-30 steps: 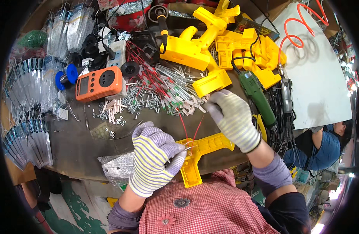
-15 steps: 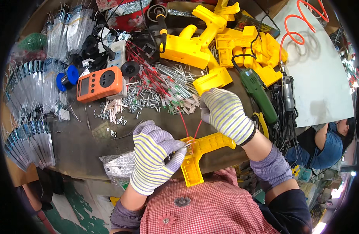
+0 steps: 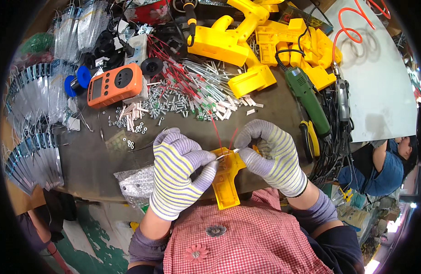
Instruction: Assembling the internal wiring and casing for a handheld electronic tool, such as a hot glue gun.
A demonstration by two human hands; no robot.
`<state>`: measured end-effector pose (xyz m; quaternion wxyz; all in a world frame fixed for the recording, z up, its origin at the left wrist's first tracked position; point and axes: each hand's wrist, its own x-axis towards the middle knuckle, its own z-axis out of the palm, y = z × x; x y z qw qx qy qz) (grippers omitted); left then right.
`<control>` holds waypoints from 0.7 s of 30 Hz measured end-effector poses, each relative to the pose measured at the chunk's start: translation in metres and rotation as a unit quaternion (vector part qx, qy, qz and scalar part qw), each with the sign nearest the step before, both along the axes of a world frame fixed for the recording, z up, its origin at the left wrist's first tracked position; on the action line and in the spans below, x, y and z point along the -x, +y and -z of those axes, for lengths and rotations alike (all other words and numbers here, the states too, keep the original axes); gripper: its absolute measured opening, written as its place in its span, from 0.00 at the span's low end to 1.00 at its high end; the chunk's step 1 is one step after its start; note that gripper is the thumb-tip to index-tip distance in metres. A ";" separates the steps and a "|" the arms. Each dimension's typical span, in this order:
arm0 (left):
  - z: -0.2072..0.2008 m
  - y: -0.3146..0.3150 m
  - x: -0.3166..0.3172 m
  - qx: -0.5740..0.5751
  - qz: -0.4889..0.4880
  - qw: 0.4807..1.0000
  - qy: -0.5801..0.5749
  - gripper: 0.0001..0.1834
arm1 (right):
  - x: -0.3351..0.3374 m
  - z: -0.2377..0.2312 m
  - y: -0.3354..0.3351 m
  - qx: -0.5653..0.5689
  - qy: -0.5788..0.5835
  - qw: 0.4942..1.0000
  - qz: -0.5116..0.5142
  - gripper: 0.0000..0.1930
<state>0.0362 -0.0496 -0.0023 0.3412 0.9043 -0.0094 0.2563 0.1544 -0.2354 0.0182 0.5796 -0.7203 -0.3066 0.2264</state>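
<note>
A yellow plastic tool housing half [image 3: 226, 189] lies at the table's near edge, its hollow side up. Two red wires [image 3: 217, 132] rise from its upper part. My left hand [image 3: 180, 171], in a striped knit glove, is closed over the housing, thumb and forefinger pinching a thin pale wire end [image 3: 222, 156]. My right hand [image 3: 274, 157], gloved alike, pinches a small white piece, probably a sleeve [image 3: 236, 150], close to that wire end. This hand covers the housing's right arm. Whether sleeve and wire touch, I cannot tell.
Beyond my hands lie heaps of screws [image 3: 167, 102], white sleeves [image 3: 226, 107] and red wires [image 3: 176, 75]. An orange meter [image 3: 114, 85] stands left; yellow housings [image 3: 219, 45] lie behind. Rightward are a green power tool [image 3: 306, 98], yellow-handled pliers [image 3: 309, 139] and an air screwdriver [image 3: 343, 98].
My right hand has come down from beside the sleeve heap toward my left fingertips, and a small white piece now shows in its pinch. My left hand keeps its pinch nearly in place.
</note>
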 end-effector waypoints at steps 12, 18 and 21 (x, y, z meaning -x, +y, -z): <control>0.002 0.001 0.001 -0.012 -0.002 1.000 -0.011 0.08 | -0.002 -0.012 0.007 0.043 -0.088 0.994 -0.057 0.08; 0.000 0.001 0.003 -0.039 0.006 0.999 0.002 0.08 | -0.002 -0.015 0.013 0.068 -0.144 0.982 -0.102 0.08; -0.002 0.003 0.008 -0.040 -0.011 0.997 0.059 0.09 | -0.004 -0.016 0.012 0.082 -0.145 0.980 -0.109 0.08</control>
